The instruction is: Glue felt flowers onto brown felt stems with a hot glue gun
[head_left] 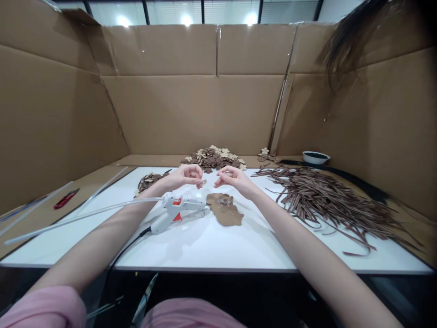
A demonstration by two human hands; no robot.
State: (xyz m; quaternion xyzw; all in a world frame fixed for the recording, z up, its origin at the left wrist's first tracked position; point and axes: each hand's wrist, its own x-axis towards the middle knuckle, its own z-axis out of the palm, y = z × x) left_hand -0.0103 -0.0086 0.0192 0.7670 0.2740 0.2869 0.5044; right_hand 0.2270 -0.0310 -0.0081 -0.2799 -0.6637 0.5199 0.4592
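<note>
My left hand (186,176) is raised over the white table (239,246) and pinches a small tan flower-shaped piece (203,182) between its fingertips. Just to the right, my right hand (232,177) hovers with curled fingers near that piece; whether it holds anything I cannot tell. Below both hands lies a brown scrap of material (225,209) with dried glue on it. A white hot glue gun (177,209) with an orange trigger lies on its side left of the scrap, its clear glue stick (75,218) pointing left.
A heap of brown and tan flower pieces (213,159) sits at the back. A smaller brown pile (150,181) lies at back left. Long brown strips (327,200) cover the right side. A small white bowl (316,157) stands far right. Cardboard walls (191,109) surround the table.
</note>
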